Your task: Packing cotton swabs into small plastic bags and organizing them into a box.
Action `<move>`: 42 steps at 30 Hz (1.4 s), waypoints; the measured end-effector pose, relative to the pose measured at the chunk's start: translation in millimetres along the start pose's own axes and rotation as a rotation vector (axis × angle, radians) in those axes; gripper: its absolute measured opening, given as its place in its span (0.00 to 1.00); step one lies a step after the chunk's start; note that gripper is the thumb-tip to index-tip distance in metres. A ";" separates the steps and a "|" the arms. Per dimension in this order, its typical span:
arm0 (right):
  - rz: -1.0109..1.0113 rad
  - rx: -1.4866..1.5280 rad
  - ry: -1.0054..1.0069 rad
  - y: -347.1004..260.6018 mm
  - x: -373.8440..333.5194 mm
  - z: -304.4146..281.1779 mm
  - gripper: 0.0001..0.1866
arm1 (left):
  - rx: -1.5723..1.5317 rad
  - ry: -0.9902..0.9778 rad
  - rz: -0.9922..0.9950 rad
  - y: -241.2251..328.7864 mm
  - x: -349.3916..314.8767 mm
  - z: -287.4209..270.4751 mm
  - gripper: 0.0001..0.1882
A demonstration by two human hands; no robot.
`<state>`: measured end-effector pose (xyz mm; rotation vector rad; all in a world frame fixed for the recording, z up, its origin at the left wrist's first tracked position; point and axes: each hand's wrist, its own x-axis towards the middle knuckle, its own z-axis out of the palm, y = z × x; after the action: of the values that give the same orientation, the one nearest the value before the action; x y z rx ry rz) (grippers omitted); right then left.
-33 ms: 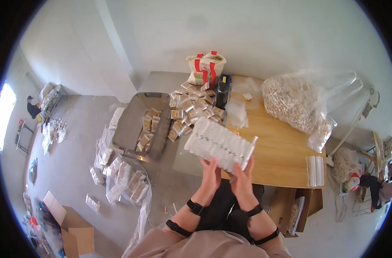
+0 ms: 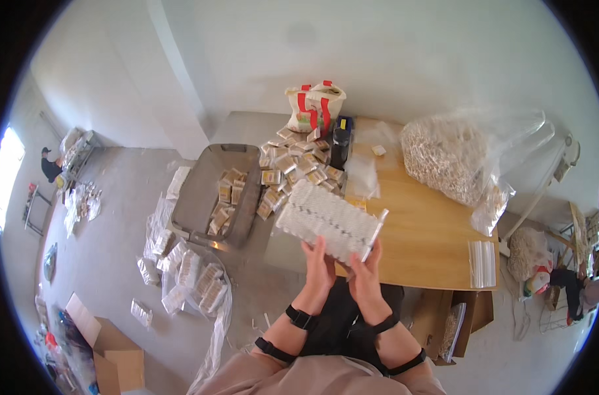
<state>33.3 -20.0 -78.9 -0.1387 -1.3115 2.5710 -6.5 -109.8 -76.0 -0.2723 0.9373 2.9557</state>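
Observation:
Between both my hands is a block-shaped white pack (image 2: pixel 329 220) in clear plastic, with a row of dark marks across its face. My left hand (image 2: pixel 320 266) grips its near left edge, thumb up against the face. At the near right corner, my right hand (image 2: pixel 366 273) closes on the same pack; some fingers of both hands are hidden behind it. The pack is held tilted over the near left edge of the wooden table (image 2: pixel 424 243). Just beyond it lies a heap of small tan packets (image 2: pixel 289 161).
Left of the heap, a grey plastic bin (image 2: pixel 181 217) holds several more packets. Wrapped packs (image 2: pixel 194 273) lie on the floor below it. A large clear bag of pale pieces (image 2: pixel 441 158) and flat plastic bags (image 2: pixel 481 263) rest on the table. An open carton (image 2: pixel 118 359) stands lower left.
The pack has moved slightly left and toward me, with both hands still on it. Its face shows more sharply now.

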 end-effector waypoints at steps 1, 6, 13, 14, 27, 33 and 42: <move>0.001 -0.006 -0.079 6.8 4.9 7.6 0.40 | 0.023 0.047 0.034 6.8 16.2 -5.3 0.32; -0.117 -0.388 -0.027 17.4 45.7 -44.6 0.35 | -0.152 -0.054 -0.043 40.2 117.7 -6.6 0.24; -0.034 -0.676 0.337 35.2 77.0 -176.0 0.31 | -0.105 0.122 0.054 81.2 352.4 -22.3 0.24; -0.030 -0.732 0.370 42.6 78.9 -179.8 0.30 | -0.060 0.201 0.049 96.0 390.6 -43.8 0.25; -0.031 -1.276 0.384 29.2 70.7 -178.6 0.19 | 0.143 0.577 0.274 100.0 594.4 -102.0 0.29; -0.036 -1.315 0.257 31.0 78.0 -173.1 0.18 | 1.581 0.512 -0.008 141.4 648.8 -179.0 0.19; -0.042 -1.380 0.258 29.9 76.6 -170.5 0.15 | 3.359 0.007 -0.354 123.9 586.0 -119.7 0.18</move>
<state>-12.2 117.0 -201.4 -0.6135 -2.5766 1.1007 -574.4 -294.8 -204.1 0.0309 -3.1884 1.4664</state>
